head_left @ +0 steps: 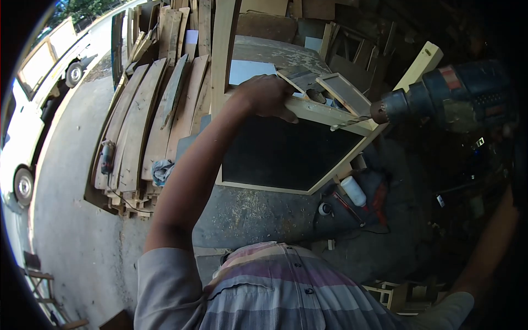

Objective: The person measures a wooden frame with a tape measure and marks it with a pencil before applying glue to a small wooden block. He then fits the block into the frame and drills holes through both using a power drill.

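My left hand [267, 96] is wrapped over the top rail of a pale wooden frame [322, 114], with its thumb on the near side. A dark panel [286, 151] fills the space below that rail. On the right, a power drill [462, 96] points left, its bit [352, 123] overlapping the rail near the frame's right corner. My right forearm [492, 236] reaches up to the drill's handle, where the hand itself is lost in the dark edge of the view.
Curved wooden boards [132, 126] are stacked on the left, with a power tool [106, 157] on them. A white bottle [353, 191] and a red-handled tool [347, 209] lie below the frame. A small framed panel [346, 92] rests behind the rail. A white vehicle [27, 115] stands far left.
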